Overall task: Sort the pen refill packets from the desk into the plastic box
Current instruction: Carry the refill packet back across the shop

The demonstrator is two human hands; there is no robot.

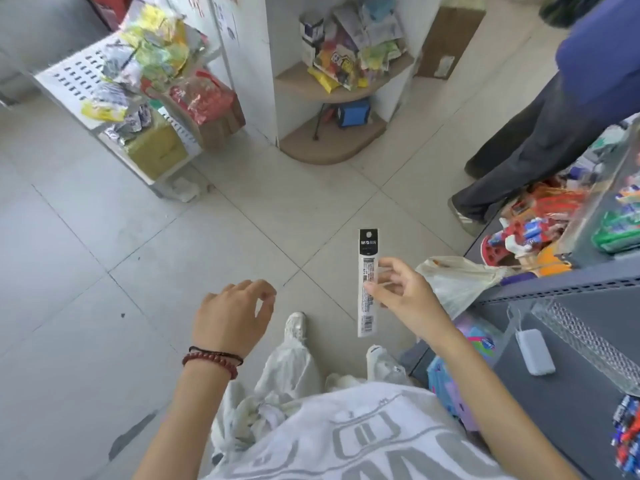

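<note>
Right hand (403, 292) pinches one pen refill packet (367, 282) upright over the floor, presumably carrying it boxward; left hand (232, 317) loose, holding nothing.

one pen refill packet (367, 271), pinched by the right hand (405, 289). two hands in view, the other being the left hand (232, 313), which holds nothing. two bracelets on the left wrist: one red bead bracelet (211, 362) and one thin black cord (214, 353). two white shoes (295, 325) on the wearer. one other person (540, 133) at the right, both feet on the floor. one pale plastic bag (457, 278). one small white block (535, 351) on the grey table (571, 427). two curved wooden shelves (332, 147), with one blue box (353, 114) on the lower. one cardboard box (446, 39). the heaped packets on the shelves are too blurred to count.
</note>
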